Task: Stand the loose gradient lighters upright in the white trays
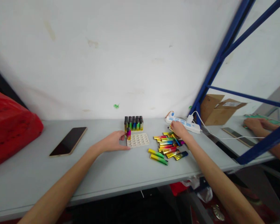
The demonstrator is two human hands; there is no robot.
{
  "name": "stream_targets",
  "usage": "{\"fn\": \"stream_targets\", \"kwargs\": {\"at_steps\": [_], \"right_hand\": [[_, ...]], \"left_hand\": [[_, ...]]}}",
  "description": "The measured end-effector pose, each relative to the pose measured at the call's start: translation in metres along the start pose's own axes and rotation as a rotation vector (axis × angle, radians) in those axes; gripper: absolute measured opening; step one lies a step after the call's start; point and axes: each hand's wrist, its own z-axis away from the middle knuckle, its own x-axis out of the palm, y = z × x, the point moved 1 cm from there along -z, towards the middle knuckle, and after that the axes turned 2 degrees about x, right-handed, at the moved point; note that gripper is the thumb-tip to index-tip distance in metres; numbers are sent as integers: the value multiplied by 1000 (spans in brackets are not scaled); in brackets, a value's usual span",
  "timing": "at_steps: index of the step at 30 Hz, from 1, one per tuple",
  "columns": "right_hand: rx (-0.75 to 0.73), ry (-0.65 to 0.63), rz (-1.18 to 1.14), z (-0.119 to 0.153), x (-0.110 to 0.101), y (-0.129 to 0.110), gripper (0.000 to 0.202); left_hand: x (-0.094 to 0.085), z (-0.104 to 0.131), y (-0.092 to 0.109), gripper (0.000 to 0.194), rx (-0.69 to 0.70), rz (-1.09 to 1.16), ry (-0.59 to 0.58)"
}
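Note:
My left hand (pixel 115 141) spans the left edge of a white tray (pixel 138 143) with rows of round hollows, thumb at the front corner and fingers at the back, steadying it. One purple and yellow lighter (pixel 128 133) stands upright in the tray's back left corner, close to my fingers. My right hand (pixel 179 129) is at the far side of a loose pile of shiny coloured lighters (pixel 166 143), its fingers closed on a lighter (pixel 170 128), mostly hidden by the hand. Behind the tray, a block of upright lighters (pixel 133 123) with black tops stands in rows.
A white power strip (pixel 183 123) with a plug and cable lies just behind my right hand. A phone (pixel 68 141) lies to the left, near a red bag (pixel 11 124). At right are a blue metal frame (pixel 208 74), a cardboard box (pixel 216 110) and another person's hands (pixel 259 124).

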Motion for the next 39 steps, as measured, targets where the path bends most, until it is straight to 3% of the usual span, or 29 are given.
{"fn": "stream_targets", "kwargs": {"at_steps": [9,15,18,21,29,32,34,39], "right_hand": [[-197,28,-148,-7,-12,-44,26],[-387,-34,-886,-1,-28,-87,35],[-368,-4,-1270,1,-26,-117,42],[-296,-96,-1501,6,-15,-140,48],[-334,-346,-1593,32,-1,-163,56],[-270,-419,-1548,37,0,-170,55],[-244,-354,-1453,40,0,-173,56],[-259,23,-1214,46,-6,-175,56]], "left_hand": [[2,0,-3,58,21,21,23],[2,1,-4,60,16,15,13],[3,1,-4,59,30,6,18],[4,2,-5,58,41,13,22],[3,1,-4,58,34,10,16],[1,1,-2,57,19,12,12],[0,2,0,57,19,18,21],[2,1,-3,59,25,17,26]]}}
